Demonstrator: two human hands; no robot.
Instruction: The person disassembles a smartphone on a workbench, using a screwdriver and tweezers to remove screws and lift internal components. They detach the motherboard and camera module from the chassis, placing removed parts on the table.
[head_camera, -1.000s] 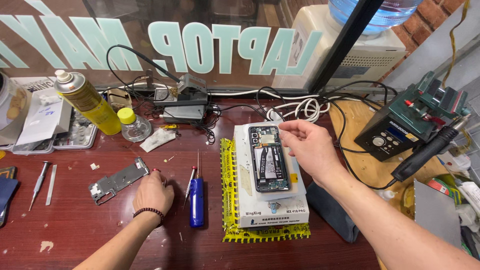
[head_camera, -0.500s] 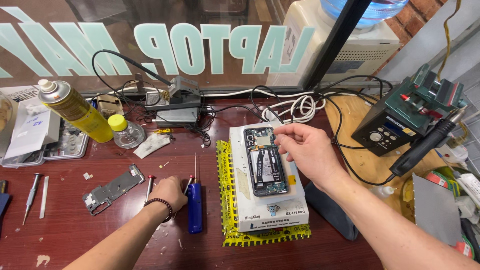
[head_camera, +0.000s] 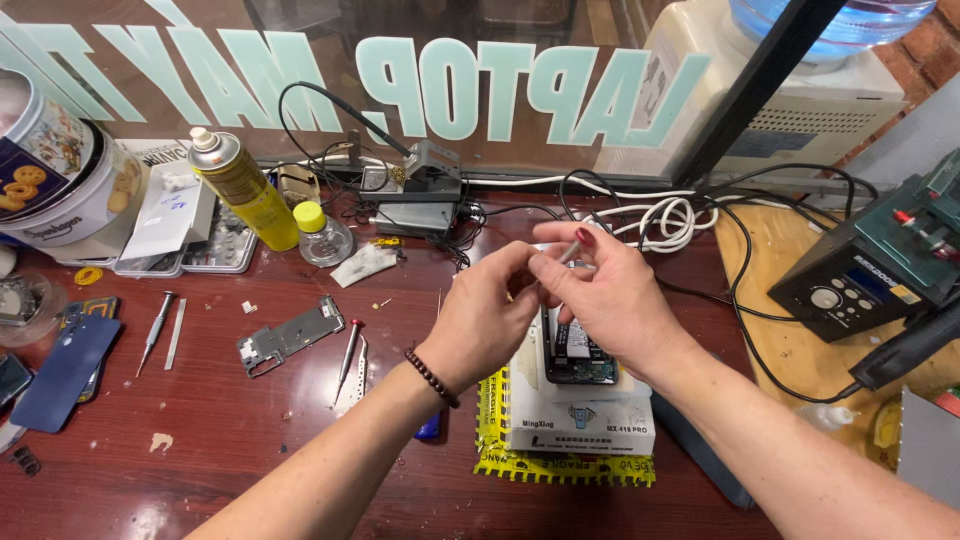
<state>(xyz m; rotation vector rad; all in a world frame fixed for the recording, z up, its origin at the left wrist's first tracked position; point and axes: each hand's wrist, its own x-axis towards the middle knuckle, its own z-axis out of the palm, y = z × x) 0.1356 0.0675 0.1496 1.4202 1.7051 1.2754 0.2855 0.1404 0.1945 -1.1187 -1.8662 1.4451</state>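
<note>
My two hands meet fingertip to fingertip above an opened phone. The phone lies face down on a white box, which sits on a yellow mat. My right hand pinches a small thin silvery piece between thumb and forefinger. The curled fingers of my left hand touch the right hand's fingertips; whether they grip the piece is hidden. A blue screwdriver shows partly under my left forearm.
On the red-brown desk lie a metal phone plate, a red-tipped screwdriver, small tools and a blue phone cover. A yellow spray can, a cookie tin and a soldering holder stand behind. A soldering station is at the right.
My left hand has left the blue screwdriver and risen to meet the right hand over the phone. The right hand has lifted slightly off the phone's top edge.
</note>
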